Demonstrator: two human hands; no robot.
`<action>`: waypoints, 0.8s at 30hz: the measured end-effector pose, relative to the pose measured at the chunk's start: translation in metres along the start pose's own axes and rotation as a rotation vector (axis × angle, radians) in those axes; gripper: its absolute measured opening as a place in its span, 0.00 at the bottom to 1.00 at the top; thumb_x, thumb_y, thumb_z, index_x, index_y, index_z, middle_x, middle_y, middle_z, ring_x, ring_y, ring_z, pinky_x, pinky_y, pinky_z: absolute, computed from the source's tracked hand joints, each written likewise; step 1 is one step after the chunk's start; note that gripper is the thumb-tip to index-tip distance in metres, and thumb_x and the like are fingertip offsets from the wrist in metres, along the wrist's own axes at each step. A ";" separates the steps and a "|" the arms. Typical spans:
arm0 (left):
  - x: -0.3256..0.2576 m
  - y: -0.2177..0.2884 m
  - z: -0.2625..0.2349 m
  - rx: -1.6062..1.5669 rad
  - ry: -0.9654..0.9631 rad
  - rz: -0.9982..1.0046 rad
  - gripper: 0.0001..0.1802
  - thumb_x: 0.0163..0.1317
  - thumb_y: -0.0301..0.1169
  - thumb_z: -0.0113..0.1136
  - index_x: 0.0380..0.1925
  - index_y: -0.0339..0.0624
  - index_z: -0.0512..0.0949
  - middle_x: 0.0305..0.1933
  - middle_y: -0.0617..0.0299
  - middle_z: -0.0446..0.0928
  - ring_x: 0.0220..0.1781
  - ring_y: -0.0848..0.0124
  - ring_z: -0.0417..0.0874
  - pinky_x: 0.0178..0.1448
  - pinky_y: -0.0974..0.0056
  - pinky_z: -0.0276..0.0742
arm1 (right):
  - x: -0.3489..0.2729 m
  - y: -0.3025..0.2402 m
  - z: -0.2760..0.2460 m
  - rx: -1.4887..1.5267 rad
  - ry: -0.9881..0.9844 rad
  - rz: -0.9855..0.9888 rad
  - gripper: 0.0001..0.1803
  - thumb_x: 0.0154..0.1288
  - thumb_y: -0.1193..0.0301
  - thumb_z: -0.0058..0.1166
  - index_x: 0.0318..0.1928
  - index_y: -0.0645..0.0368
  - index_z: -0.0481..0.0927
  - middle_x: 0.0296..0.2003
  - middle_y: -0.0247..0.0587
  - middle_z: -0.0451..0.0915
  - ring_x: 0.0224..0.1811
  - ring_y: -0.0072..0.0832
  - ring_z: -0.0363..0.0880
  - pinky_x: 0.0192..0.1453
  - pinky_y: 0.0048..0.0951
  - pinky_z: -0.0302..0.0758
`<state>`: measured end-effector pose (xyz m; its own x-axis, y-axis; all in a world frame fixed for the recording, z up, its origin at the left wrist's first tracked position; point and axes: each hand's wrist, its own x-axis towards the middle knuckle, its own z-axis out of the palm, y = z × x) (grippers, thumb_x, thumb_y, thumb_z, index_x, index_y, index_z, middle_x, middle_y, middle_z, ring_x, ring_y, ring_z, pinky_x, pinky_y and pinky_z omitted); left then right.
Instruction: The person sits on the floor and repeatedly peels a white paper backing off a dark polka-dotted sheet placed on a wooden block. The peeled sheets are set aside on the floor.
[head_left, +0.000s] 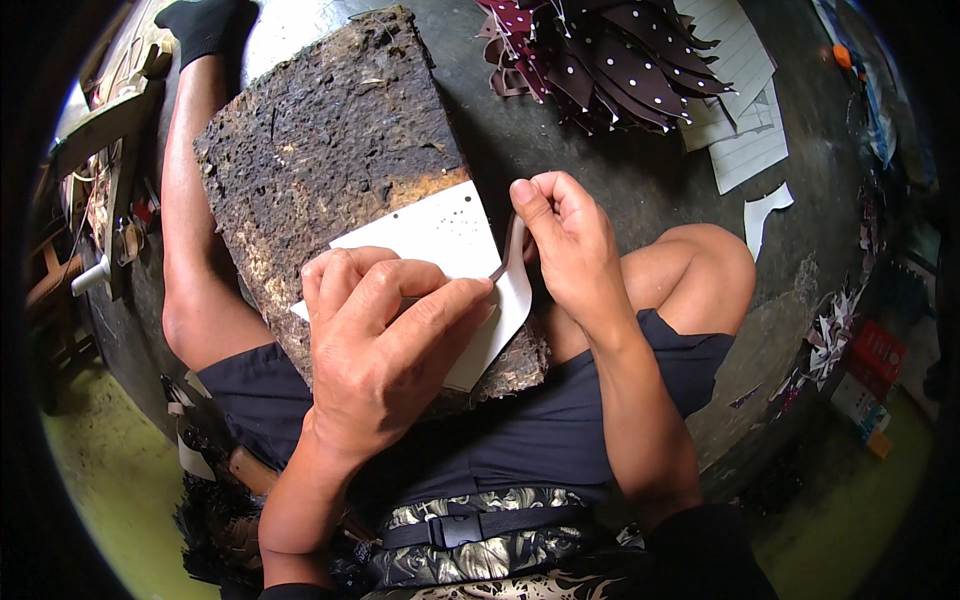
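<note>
Dark grey floor, person seated on it. One rough, pitted brown board [330, 150] across the lap — one white template [440, 240] lies on it. Left hand [385, 335] presses it flat, fingers closed. Right hand [565, 245] pinches one maroon strip [512, 250] at the template's edge. One heap of dotted maroon pieces [600, 55] beyond.

A heap of dark maroon, white-dotted cut pieces [610, 60] is seen at twelve to one o'clock. Just beside it, at one o'clock, lined white paper sheets [745, 110] are spread on the dark floor [640, 180]. At three o'clock, scattered offcuts [830, 335] and a red box [877, 355] are found.
</note>
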<state>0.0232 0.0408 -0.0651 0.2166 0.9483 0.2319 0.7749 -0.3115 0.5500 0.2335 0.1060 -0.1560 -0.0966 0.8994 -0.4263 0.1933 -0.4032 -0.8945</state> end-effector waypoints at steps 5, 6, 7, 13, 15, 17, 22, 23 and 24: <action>0.000 0.001 0.002 -0.012 0.015 -0.004 0.19 0.57 0.32 0.86 0.50 0.55 0.95 0.45 0.72 0.85 0.49 0.64 0.83 0.60 0.52 0.71 | 0.002 -0.001 -0.003 0.340 -0.012 0.144 0.19 0.93 0.52 0.59 0.50 0.55 0.81 0.35 0.30 0.84 0.33 0.16 0.81 0.38 0.24 0.80; -0.001 0.001 0.003 -0.017 0.024 -0.006 0.19 0.57 0.32 0.86 0.50 0.55 0.95 0.44 0.72 0.85 0.49 0.64 0.83 0.60 0.52 0.71 | 0.000 -0.004 -0.003 0.560 -0.002 0.233 0.20 0.92 0.49 0.59 0.50 0.53 0.80 0.36 0.33 0.86 0.33 0.20 0.83 0.39 0.27 0.82; -0.001 0.002 0.004 -0.020 0.035 -0.010 0.19 0.57 0.32 0.86 0.50 0.55 0.95 0.44 0.72 0.85 0.49 0.64 0.83 0.60 0.52 0.70 | -0.003 -0.007 -0.008 0.895 0.002 0.405 0.24 0.91 0.43 0.56 0.54 0.52 0.78 0.39 0.40 0.88 0.37 0.30 0.88 0.44 0.35 0.87; -0.003 0.006 0.008 -0.009 0.062 -0.020 0.19 0.58 0.31 0.86 0.50 0.54 0.95 0.44 0.71 0.85 0.49 0.64 0.83 0.59 0.52 0.71 | -0.055 -0.029 0.003 0.880 -0.003 0.106 0.39 0.89 0.64 0.65 0.86 0.54 0.57 0.59 0.48 0.85 0.59 0.36 0.89 0.69 0.44 0.87; -0.002 0.008 0.009 -0.008 0.061 -0.019 0.19 0.58 0.31 0.87 0.50 0.54 0.95 0.44 0.71 0.85 0.48 0.63 0.83 0.58 0.52 0.71 | -0.057 -0.032 0.012 0.873 0.031 0.005 0.49 0.77 0.83 0.74 0.86 0.53 0.55 0.56 0.45 0.87 0.56 0.27 0.89 0.64 0.34 0.88; 0.000 0.008 0.009 0.000 0.061 -0.019 0.19 0.58 0.31 0.87 0.50 0.54 0.95 0.44 0.71 0.85 0.48 0.64 0.83 0.58 0.53 0.71 | -0.054 -0.034 0.018 0.793 0.056 -0.033 0.47 0.77 0.84 0.74 0.84 0.54 0.56 0.53 0.46 0.88 0.53 0.26 0.90 0.59 0.31 0.89; 0.003 0.006 0.006 -0.001 0.041 -0.013 0.18 0.57 0.32 0.87 0.49 0.54 0.94 0.43 0.71 0.84 0.47 0.63 0.84 0.56 0.52 0.72 | -0.045 -0.033 0.015 0.735 0.052 -0.042 0.44 0.77 0.84 0.74 0.81 0.57 0.58 0.51 0.47 0.89 0.51 0.26 0.91 0.57 0.31 0.91; 0.003 0.006 0.006 0.003 0.037 -0.011 0.19 0.57 0.32 0.87 0.49 0.54 0.94 0.43 0.71 0.84 0.47 0.63 0.84 0.56 0.52 0.72 | -0.044 -0.033 0.014 0.729 0.050 -0.045 0.44 0.77 0.84 0.74 0.81 0.57 0.59 0.50 0.47 0.89 0.51 0.26 0.91 0.57 0.31 0.91; 0.003 0.006 0.005 -0.003 0.030 -0.014 0.19 0.57 0.31 0.87 0.49 0.54 0.94 0.43 0.71 0.84 0.47 0.63 0.83 0.56 0.52 0.72 | -0.043 -0.032 0.014 0.722 0.048 -0.048 0.44 0.77 0.84 0.74 0.81 0.57 0.59 0.50 0.48 0.89 0.51 0.26 0.91 0.57 0.31 0.91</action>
<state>0.0310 0.0419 -0.0655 0.1884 0.9503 0.2479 0.7759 -0.2988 0.5557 0.2182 0.0781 -0.1115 -0.0422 0.9188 -0.3925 -0.5051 -0.3585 -0.7850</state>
